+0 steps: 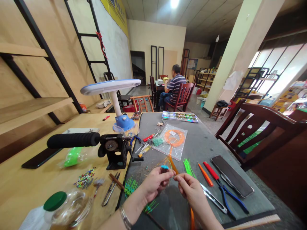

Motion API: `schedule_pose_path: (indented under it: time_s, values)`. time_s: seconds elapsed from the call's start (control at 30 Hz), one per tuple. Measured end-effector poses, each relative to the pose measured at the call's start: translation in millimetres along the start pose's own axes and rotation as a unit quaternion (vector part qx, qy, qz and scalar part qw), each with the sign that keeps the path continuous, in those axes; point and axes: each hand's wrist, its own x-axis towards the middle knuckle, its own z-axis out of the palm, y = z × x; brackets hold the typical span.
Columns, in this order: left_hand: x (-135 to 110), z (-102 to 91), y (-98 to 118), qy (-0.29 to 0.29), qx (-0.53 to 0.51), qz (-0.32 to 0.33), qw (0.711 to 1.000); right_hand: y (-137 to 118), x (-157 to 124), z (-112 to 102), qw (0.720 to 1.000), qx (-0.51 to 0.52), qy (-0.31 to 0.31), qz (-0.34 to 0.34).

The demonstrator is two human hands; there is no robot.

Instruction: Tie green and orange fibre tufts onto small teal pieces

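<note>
My left hand [157,182] is closed in a pinch over the grey mat [203,143]. A small bright blue piece [165,167] shows at its index finger, with a thin yellow-green strand beside it. Close by, my right hand [189,188] is pinched too, its fingertips nearly meeting the left's; what lies between them is too small to make out. Orange strands [173,164] run behind both hands. Right of them lies a bundle of bright green strands [188,166]. Green tied bundles [130,186] lie near my left forearm.
A black hand-crank device [115,150] and a blue-white lamp [123,121] stand left. Snips [111,188], beads [85,179] and a green-lidded jar [69,207] lie nearer. A clear bag [181,150] lies ahead; blue-handled pliers [227,195] and tweezers [214,198] right. A person [176,84] sits far back.
</note>
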Motion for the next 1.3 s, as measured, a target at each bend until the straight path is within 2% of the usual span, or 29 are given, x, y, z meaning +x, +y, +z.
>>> schedule_pose_path:
  time_s: [0.17, 0.27, 0.8, 0.97, 1.1, 1.3]
  values:
    - [0.0, -1.3, 0.8, -0.016, -0.018, 0.008, 1.000, -6.8, -9.9, 3.1, 0.998, 0.060, -0.029, 0.012]
    - [1.1, -3.8, 1.3, -0.020, -0.031, 0.002, 0.999, -8.2, -13.8, 2.7, 0.996, 0.082, -0.025, 0.006]
    - [3.8, -6.5, -7.2, -0.026, -0.057, -0.027, 0.998, 6.6, -8.3, -2.9, 0.999, 0.045, 0.013, 0.012]
    - [7.4, -5.3, -12.8, -0.009, -0.089, -0.058, 0.994, 9.9, -10.7, 6.0, 0.998, 0.059, 0.034, 0.010]
    - [9.6, -7.1, -15.2, 0.018, -0.133, -0.071, 0.988, 8.8, -8.5, 18.1, 0.997, 0.073, 0.026, -0.014]
    - [15.2, -10.5, -14.8, -0.011, -0.156, -0.058, 0.986, 0.9, -1.7, 31.3, 0.996, 0.085, -0.006, -0.026]
